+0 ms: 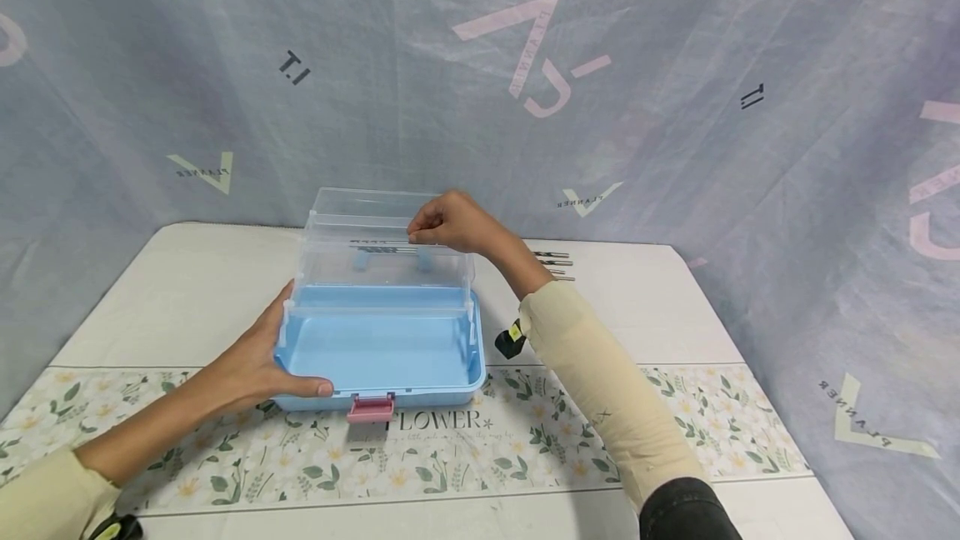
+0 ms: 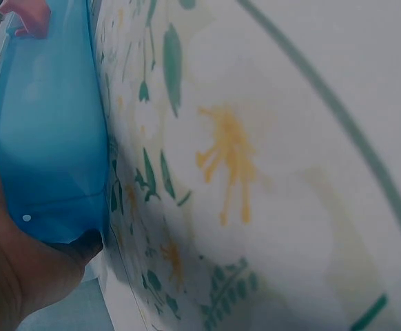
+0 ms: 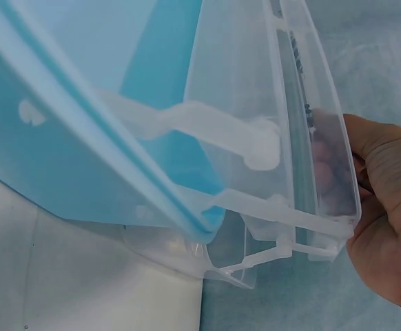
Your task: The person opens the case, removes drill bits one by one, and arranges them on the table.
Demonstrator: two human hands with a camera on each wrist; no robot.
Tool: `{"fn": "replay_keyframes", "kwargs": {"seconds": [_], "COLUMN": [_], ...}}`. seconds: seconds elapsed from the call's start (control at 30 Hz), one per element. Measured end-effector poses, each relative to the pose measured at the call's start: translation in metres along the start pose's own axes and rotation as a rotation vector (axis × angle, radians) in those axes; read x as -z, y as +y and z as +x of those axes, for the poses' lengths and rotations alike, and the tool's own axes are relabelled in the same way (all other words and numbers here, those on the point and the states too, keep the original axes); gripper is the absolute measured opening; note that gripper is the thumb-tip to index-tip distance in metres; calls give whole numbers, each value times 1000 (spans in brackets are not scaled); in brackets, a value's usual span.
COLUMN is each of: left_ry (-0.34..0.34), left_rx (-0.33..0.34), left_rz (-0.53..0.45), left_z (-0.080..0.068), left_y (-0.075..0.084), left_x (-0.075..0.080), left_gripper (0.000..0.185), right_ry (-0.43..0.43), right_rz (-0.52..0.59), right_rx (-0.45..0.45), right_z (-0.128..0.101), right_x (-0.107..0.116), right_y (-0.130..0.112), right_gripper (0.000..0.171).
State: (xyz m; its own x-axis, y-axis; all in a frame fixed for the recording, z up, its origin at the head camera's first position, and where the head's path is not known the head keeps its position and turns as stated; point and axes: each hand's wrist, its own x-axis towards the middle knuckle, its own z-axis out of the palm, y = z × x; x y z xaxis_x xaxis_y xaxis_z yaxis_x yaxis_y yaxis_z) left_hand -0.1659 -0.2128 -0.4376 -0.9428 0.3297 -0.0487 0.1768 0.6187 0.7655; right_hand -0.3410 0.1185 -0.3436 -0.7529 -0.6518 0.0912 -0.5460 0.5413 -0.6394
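A light blue plastic toolbox (image 1: 382, 398) stands with its clear tiered trays (image 1: 390, 227) raised behind the base. My left hand (image 1: 258, 361) grips the box's left end, thumb along the front rim; the left wrist view shows this hand (image 2: 32, 269) against the blue wall. Over the upper tray, my right hand (image 1: 457, 223) pinches the end of a thin drill bit (image 1: 378, 242). More dark bits lie beside it, seen through clear plastic. In the right wrist view, the tray wall partly covers the fingertips of that hand (image 3: 390, 200), and twisted bits (image 3: 298, 62) show inside.
Several drill bits (image 1: 553, 263) lie on the white table to the right, partly behind my right forearm. A pink latch (image 1: 371, 409) hangs open at the box front. A floral strip (image 1: 450, 469) crosses the table, and a grey printed cloth (image 1: 405, 90) hangs behind.
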Motion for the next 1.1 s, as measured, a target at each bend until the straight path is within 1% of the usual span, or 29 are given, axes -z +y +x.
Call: {"fn": "replay_keyframes", "kwargs": {"seconds": [0.1,0.27,0.5,0.57,0.87,1.1], "left_ry": [2,-7,0,0,-12,-9], "left_rx": [-3,19,-2,-3,36,33], "left_rz": [-2,22,5,6,34,34], "left_z": [0,0,1,1,0,1], "left_y": [0,0,-1,-1,0,0], "left_x": [0,0,0,0,0,0], "left_gripper": [165,165,165,164,164,164], "right_ry": [-6,-21,-74,-90,-140,-151], "right_rz": [-19,-98,-246,-266,-209,-156], "right_rx": [-5,-6,29,31,16,26], "right_z": [0,1,2,2,1,-1], "right_x": [0,1,2,2,3,6], "right_y": [-2,-4,-10,-11,-10,-9], "right_gripper": [14,17,21,21,28,28]}}
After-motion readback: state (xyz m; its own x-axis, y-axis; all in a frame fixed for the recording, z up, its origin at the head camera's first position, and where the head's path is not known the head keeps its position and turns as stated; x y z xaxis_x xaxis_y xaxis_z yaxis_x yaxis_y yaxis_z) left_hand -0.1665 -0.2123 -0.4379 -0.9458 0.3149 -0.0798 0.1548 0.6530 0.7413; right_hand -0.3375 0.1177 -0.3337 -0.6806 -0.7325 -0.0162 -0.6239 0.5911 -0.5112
